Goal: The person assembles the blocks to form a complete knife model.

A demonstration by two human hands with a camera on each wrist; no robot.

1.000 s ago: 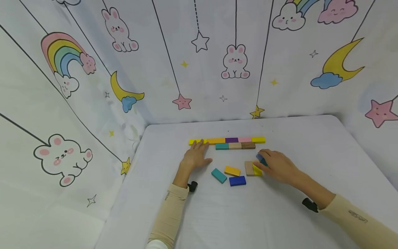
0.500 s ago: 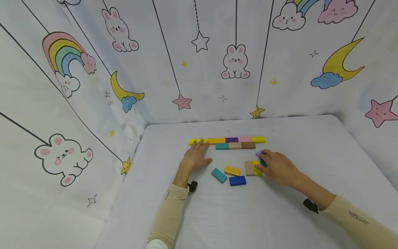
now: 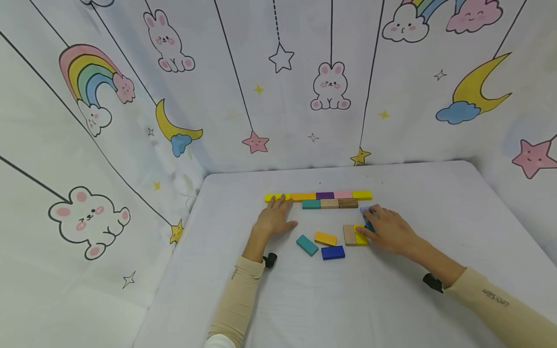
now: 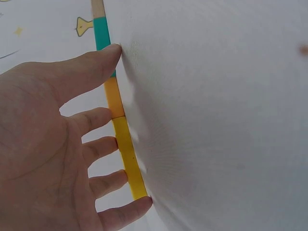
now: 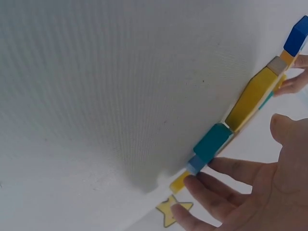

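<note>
My left hand (image 3: pixel 271 222) lies with spread fingers at the yellow block (image 4: pixel 129 156) on the left end of the back row; its thumb points right, off the row. My right hand (image 3: pixel 391 232) touches a light blue block (image 5: pixel 195 164) with its fingertips, beside a dark teal block (image 5: pixel 211 142). Both are partly covered by the fingers in the head view. In the right wrist view the right thumb stands away from these blocks. A yellow block (image 3: pixel 360 237) and a beige block (image 3: pixel 349 235) lie side by side just left of that hand.
The back row continues with orange (image 3: pixel 303 196), purple (image 3: pixel 324 195), pink (image 3: pixel 343 195) and yellow blocks. Before it sits a shorter row of teal (image 3: pixel 311 204), beige and brown (image 3: pixel 348 203) blocks. Loose teal (image 3: pixel 307 245), orange (image 3: pixel 325 238) and blue (image 3: pixel 332 253) blocks lie nearer.
The right hand has shifted slightly away from the person, and the light blue block at its fingertips has moved toward the short row. The left hand stays where it was.
</note>
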